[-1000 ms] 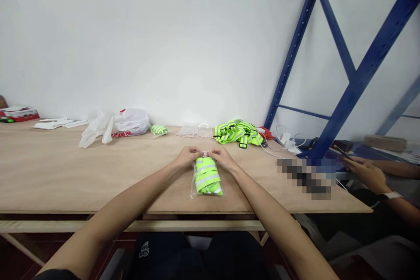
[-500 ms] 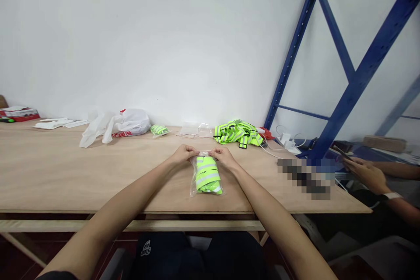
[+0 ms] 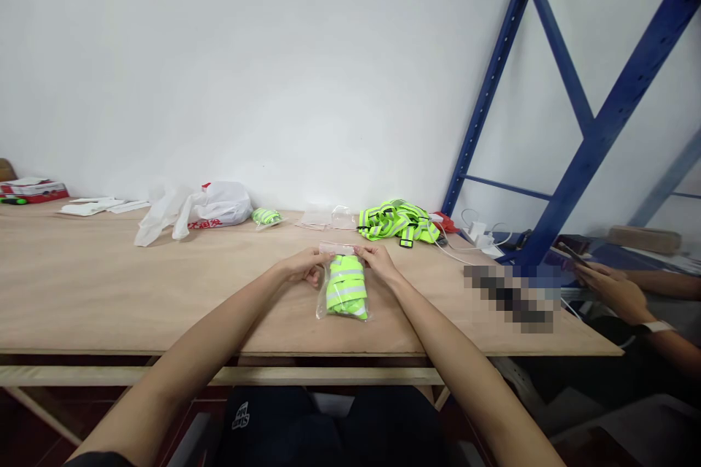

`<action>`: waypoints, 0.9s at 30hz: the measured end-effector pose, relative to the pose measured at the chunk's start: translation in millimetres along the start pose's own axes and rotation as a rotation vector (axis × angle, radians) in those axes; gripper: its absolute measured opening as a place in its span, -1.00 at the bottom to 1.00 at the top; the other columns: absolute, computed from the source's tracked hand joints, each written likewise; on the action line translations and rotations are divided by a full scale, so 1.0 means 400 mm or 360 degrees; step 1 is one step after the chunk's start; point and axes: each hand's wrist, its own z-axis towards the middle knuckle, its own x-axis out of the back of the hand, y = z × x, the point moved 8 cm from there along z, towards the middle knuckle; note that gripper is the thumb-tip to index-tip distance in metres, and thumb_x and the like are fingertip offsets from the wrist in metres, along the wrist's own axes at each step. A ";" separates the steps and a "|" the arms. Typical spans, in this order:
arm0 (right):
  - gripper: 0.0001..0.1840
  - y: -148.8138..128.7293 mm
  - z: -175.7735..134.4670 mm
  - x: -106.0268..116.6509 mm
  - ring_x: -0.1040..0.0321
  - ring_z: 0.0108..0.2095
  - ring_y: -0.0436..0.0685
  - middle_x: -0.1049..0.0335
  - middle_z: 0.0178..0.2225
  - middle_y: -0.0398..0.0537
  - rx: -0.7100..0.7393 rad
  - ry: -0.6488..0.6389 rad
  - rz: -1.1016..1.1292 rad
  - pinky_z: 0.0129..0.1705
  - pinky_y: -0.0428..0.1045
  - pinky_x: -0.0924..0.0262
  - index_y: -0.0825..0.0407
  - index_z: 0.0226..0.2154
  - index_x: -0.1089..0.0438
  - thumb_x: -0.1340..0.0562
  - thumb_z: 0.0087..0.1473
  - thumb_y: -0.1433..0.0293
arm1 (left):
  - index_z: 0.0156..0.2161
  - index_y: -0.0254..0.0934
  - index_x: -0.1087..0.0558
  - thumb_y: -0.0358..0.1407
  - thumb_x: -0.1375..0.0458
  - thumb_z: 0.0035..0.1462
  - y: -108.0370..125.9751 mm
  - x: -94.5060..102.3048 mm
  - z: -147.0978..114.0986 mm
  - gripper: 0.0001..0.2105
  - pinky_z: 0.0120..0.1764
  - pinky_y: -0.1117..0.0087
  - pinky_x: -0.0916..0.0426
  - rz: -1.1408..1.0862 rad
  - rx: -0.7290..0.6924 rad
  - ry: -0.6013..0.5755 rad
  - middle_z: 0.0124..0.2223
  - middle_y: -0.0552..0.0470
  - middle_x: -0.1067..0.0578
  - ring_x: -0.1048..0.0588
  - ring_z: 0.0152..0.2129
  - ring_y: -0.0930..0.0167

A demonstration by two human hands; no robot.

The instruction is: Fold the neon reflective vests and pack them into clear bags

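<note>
In front of me on the wooden table [image 3: 164, 299] is a clear plastic bag [image 3: 322, 306] with a folded neon-yellow reflective strap bundle [image 3: 347, 290] inside, crossed by silver stripes. My left hand [image 3: 304, 265] pinches the bag's upper left corner, its lower fingers curled beneath. At the upper right corner, my right hand [image 3: 377, 261] grips the bag between thumb and fingers. The bag's top flap [image 3: 336, 248] shows flat between both hands.
Behind lie loose reflective straps [image 3: 397, 222], a second packed bag [image 3: 266, 217], flat clear bags [image 3: 318, 217] and a white carrier bag [image 3: 224, 203]. A cable and charger [image 3: 477, 233] sit right, near a blue rack [image 3: 580, 139]. Another person's hands [image 3: 616, 290] hold a phone.
The bag's top flap now stands out, pale and flat, above my fingers. My left hand has shifted slightly, its lower fingers curling under. The bag's contents look a little farther from me.
</note>
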 end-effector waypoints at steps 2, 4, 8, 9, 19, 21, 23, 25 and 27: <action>-0.47 0.004 0.005 0.019 -0.21 -0.54 0.03 -0.32 -0.61 -0.20 0.0013 0.0109 0.0048 -0.51 -0.06 -0.13 0.03 -0.54 -0.45 -0.42 -0.27 -0.10 | -0.18 -0.32 -0.52 0.18 -0.40 -0.19 -0.010 -0.026 -0.008 -0.37 -0.62 0.46 -0.28 0.0018 0.0116 -0.0176 -0.53 0.03 -0.52 -0.37 -0.75 0.49; -0.47 0.008 0.008 0.036 -0.25 -0.52 0.05 -0.35 -0.59 -0.18 0.0012 0.0199 0.0097 -0.50 -0.05 -0.18 0.02 -0.50 -0.44 -0.41 -0.25 -0.11 | -0.14 -0.32 -0.53 0.12 -0.43 -0.19 -0.007 -0.040 -0.012 -0.39 -0.65 0.48 -0.23 0.0034 0.0130 -0.0269 -0.55 0.06 -0.50 -0.29 -0.77 0.53; -0.50 0.011 0.008 0.055 -0.31 -0.51 0.09 -0.42 -0.52 -0.12 -0.0031 0.0270 0.0173 -0.49 -0.01 -0.26 0.00 -0.45 -0.42 -0.40 -0.22 -0.08 | -0.10 -0.34 -0.53 0.08 -0.42 -0.14 0.020 -0.012 -0.006 -0.40 -0.62 0.52 -0.23 0.0000 -0.0043 -0.0053 -0.41 0.01 -0.56 -0.38 -0.67 0.52; -0.51 0.011 0.007 0.056 -0.32 -0.51 0.11 -0.43 -0.52 -0.10 -0.0047 0.0265 0.0185 -0.49 0.01 -0.27 0.00 -0.44 -0.42 -0.40 -0.22 -0.07 | -0.07 -0.33 -0.52 0.10 -0.40 -0.12 0.023 -0.004 -0.006 -0.39 -0.59 0.51 -0.27 -0.0012 -0.0059 -0.0009 -0.35 -0.03 -0.58 -0.44 -0.60 0.48; -0.46 -0.019 -0.030 -0.010 -0.34 -0.56 0.05 -0.49 -0.48 -0.07 -0.0166 -0.0190 0.0051 -0.59 -0.07 -0.22 0.01 -0.32 -0.48 -0.37 -0.12 -0.10 | 0.00 -0.33 -0.50 -0.03 -0.42 -0.08 0.059 -0.056 -0.022 -0.42 -0.55 0.48 -0.28 0.0290 -0.0323 -0.0182 -0.27 -0.09 -0.60 -0.49 -0.53 0.40; -0.46 -0.026 -0.039 -0.026 -0.30 -0.61 0.03 -0.48 -0.51 -0.06 -0.0178 -0.0307 -0.0038 -0.64 -0.08 -0.16 0.04 -0.35 -0.51 -0.43 -0.19 -0.06 | 0.00 -0.33 -0.49 -0.05 -0.38 -0.02 0.087 -0.049 -0.023 -0.47 -0.37 0.43 -0.38 0.0343 -0.0556 -0.0054 -0.15 -0.12 -0.60 -0.54 -0.35 0.32; -0.50 -0.030 -0.041 -0.036 -0.26 -0.66 0.01 -0.47 -0.55 -0.07 -0.0153 -0.0362 -0.0128 -0.67 -0.09 -0.09 0.07 -0.41 -0.52 -0.48 -0.25 0.00 | 0.02 -0.30 -0.49 -0.09 -0.36 0.03 0.113 -0.036 -0.032 -0.51 -0.22 0.39 -0.39 0.0488 -0.0776 0.0124 -0.06 -0.11 -0.57 -0.53 -0.20 0.28; -0.55 -0.037 -0.035 -0.039 -0.26 -0.64 0.02 -0.46 -0.57 -0.09 -0.0071 -0.0327 -0.0194 -0.65 -0.09 -0.09 0.07 -0.43 -0.53 -0.48 -0.24 0.05 | 0.06 -0.26 -0.47 -0.11 -0.35 0.03 0.131 -0.023 -0.041 -0.50 -0.19 0.39 -0.38 0.0666 -0.0896 0.0288 -0.03 -0.09 -0.54 -0.50 -0.17 0.28; -0.58 -0.047 -0.026 -0.034 -0.34 -0.55 0.08 -0.49 -0.52 -0.09 0.0053 -0.0226 -0.0232 -0.55 -0.06 -0.18 0.06 -0.39 -0.54 -0.47 -0.20 0.07 | 0.12 -0.22 -0.44 -0.10 -0.39 -0.03 0.147 -0.009 -0.050 -0.41 -0.22 0.40 -0.38 0.0786 -0.0953 0.0430 0.01 -0.10 -0.49 -0.46 -0.13 0.26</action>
